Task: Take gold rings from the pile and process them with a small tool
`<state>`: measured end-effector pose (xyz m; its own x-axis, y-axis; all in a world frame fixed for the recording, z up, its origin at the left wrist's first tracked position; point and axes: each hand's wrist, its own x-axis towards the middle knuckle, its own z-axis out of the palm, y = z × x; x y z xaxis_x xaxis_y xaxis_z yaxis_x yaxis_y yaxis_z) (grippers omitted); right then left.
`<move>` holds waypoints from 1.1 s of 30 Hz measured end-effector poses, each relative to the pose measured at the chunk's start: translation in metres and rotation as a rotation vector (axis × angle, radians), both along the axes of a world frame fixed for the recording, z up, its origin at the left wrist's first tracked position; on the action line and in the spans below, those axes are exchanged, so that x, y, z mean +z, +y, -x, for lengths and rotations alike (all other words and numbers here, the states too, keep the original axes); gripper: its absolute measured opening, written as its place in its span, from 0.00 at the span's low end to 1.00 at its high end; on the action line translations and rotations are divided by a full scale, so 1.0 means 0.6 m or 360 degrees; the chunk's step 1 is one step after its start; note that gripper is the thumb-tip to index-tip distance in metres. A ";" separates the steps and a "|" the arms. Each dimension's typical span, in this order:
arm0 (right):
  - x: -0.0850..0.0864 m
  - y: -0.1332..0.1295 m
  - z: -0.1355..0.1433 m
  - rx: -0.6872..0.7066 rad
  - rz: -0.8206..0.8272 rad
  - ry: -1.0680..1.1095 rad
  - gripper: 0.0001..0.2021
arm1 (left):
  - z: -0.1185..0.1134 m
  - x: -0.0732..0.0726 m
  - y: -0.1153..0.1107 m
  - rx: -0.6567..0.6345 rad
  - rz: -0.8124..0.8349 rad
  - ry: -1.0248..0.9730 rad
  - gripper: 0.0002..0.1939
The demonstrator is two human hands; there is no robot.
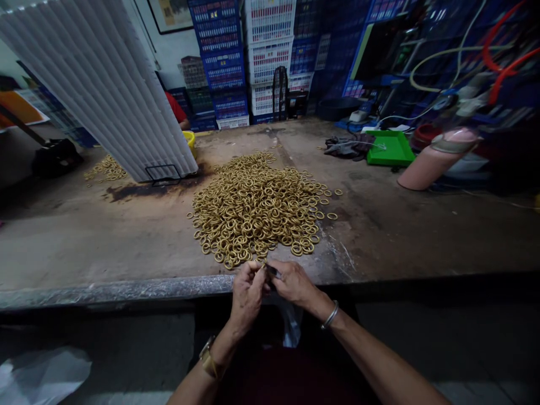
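Observation:
A large heap of brass-coloured rings [253, 208] lies on the worn table, just beyond my hands. My left hand [248, 295], with a watch on its wrist, is closed in a pinch at the table's front edge. A bit of a gold ring [263, 266] shows at its fingertips. My right hand [297, 286], wearing a metal bangle, is closed around a small dark metal tool [274, 272]. Its tip meets the ring between both hands. Fingers hide most of the tool, so its exact kind cannot be made out.
A white corrugated panel [109, 84] stands upright in a wire holder at left, with a smaller ring pile [105, 169] behind. Another person's red sleeve [174, 107] shows past it. A green tray [390, 147] and a pink cylinder [436, 160] are at right; stacked crates [270, 42] stand behind.

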<state>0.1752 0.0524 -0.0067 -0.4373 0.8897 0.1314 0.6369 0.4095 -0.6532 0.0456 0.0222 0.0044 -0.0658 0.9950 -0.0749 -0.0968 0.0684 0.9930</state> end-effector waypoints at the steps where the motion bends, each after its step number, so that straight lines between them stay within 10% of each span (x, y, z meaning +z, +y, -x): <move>1: 0.001 0.000 0.001 0.0011 -0.0007 -0.0047 0.07 | 0.000 0.000 0.000 0.0007 -0.0034 0.0021 0.09; 33: 0.019 0.014 0.012 -0.0024 0.0029 -0.0251 0.09 | 0.015 -0.011 0.001 0.0033 0.0024 -0.0079 0.09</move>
<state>0.1682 0.0605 0.0046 -0.4380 0.8978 0.0459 0.7381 0.3883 -0.5517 0.0366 0.0227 -0.0023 -0.0823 0.9922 -0.0939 -0.1473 0.0810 0.9858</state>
